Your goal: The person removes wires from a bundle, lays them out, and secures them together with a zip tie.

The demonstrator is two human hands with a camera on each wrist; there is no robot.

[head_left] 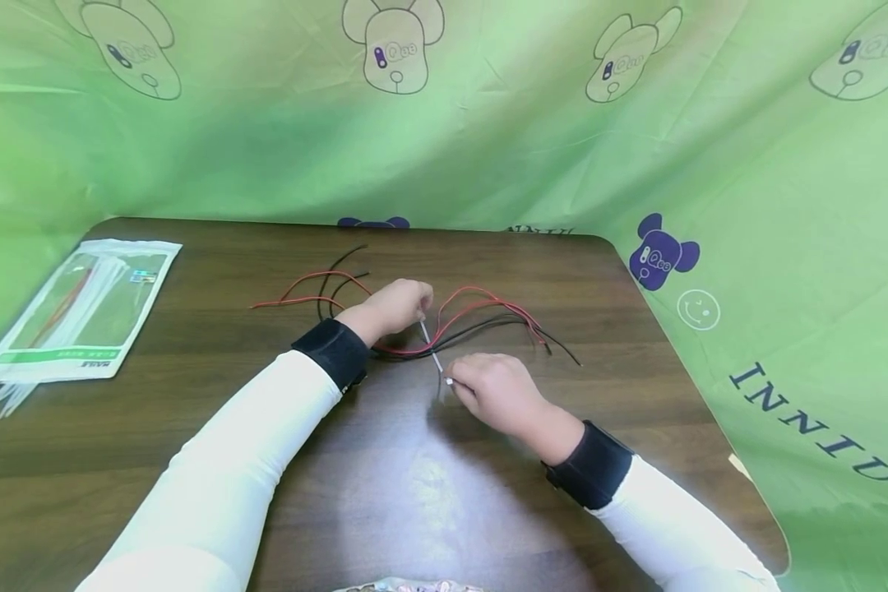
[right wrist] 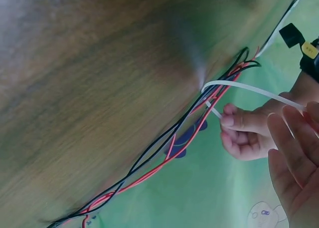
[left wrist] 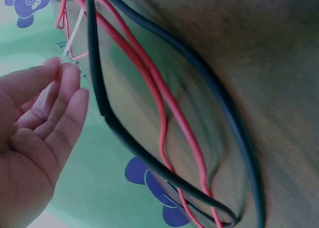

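A bundle of red wires (head_left: 326, 298) and black wires (head_left: 481, 327) lies across the middle of the table, its ends fanning out on both sides. Around its narrow middle runs a white cable tie (right wrist: 249, 87), which bends under the wires in the right wrist view. My left hand (head_left: 394, 306), on the far side of the bundle, pinches one end of the tie between thumb and fingertips. On the near side, my right hand (head_left: 505, 393) grips the other end, where a small white tip sticks out. Fingers of the right hand (right wrist: 299, 163) partly hide that end.
A clear packet with a green band (head_left: 59, 356) lies at the table's left, with white strips inside and several poking out below it. Green printed cloth (head_left: 266, 156) hangs along the back and right edges of the wooden table (head_left: 215, 427). A patterned thing (head_left: 407, 585) shows at the bottom edge.
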